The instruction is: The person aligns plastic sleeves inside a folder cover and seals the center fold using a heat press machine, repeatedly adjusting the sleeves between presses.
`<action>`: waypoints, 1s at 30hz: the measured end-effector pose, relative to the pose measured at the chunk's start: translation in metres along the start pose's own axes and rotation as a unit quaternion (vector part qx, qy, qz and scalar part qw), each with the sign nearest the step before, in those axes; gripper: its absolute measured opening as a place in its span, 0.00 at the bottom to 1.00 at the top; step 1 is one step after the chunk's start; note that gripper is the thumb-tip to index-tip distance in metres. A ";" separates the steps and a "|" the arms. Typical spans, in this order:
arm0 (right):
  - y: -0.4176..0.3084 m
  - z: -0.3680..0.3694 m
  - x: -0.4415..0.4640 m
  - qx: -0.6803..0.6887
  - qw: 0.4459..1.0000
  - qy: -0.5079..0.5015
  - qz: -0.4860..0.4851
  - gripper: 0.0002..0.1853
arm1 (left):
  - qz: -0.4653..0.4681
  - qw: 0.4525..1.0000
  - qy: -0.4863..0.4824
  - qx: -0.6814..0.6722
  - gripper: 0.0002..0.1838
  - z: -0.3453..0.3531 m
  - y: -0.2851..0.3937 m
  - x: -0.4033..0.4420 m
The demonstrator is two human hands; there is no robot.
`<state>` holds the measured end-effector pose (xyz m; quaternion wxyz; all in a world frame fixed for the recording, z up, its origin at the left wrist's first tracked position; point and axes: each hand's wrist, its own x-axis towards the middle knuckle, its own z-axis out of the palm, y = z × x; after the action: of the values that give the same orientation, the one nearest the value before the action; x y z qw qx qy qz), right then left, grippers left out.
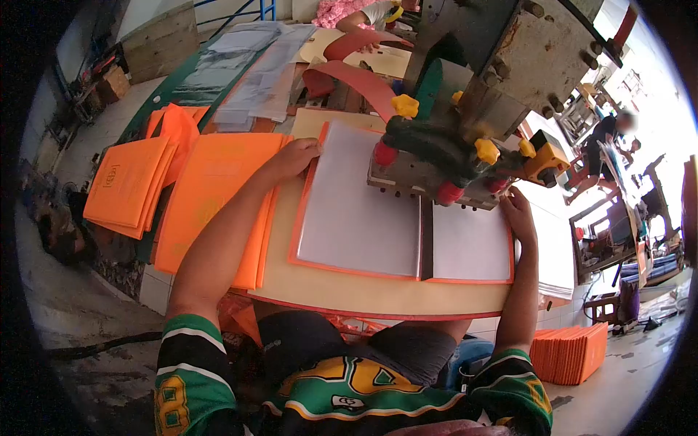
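An orange folder (363, 272) lies spread flat on the beige work board, with clear or whitish sheets covering both inner sides and a dark strip (427, 240) down its middle. My left hand (297, 158) is closed at the folder's upper left edge. At the right edge, my right hand (518, 216) is closed with its fingers by the machine head; its grip is partly hidden. Over the folder's upper middle hangs the metal press head (414, 171), with yellow and red knobs, hiding part of the folder. Whether the head touches the folder I cannot tell.
Orange folders (225, 189) are stacked to the left, beside more orange covers (127, 182). Clear plastic sheets (254, 80) lie on the green table behind. White sheets (549, 247) sit at right. An orange stack (571, 354) stands on the floor. Another person's arm (352, 22) is at the back.
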<state>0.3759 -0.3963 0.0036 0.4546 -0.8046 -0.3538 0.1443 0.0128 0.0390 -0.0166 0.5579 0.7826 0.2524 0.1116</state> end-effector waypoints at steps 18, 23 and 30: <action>0.007 -0.004 0.003 0.011 1.000 -0.012 0.002 0.22 | 0.002 0.999 -0.001 0.034 0.18 0.001 0.007 -0.005; 0.017 -0.004 0.006 -0.012 1.000 0.009 -0.019 0.23 | 0.000 0.998 -0.015 0.057 0.18 0.000 0.004 -0.004; 0.021 -0.007 0.006 0.005 1.000 0.001 0.001 0.24 | -0.001 0.998 0.013 0.056 0.19 0.004 0.011 -0.007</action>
<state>0.3931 -0.4038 -0.0093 0.4586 -0.8027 -0.3522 0.1458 0.0119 0.0296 -0.0066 0.5097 0.8111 0.2661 0.1070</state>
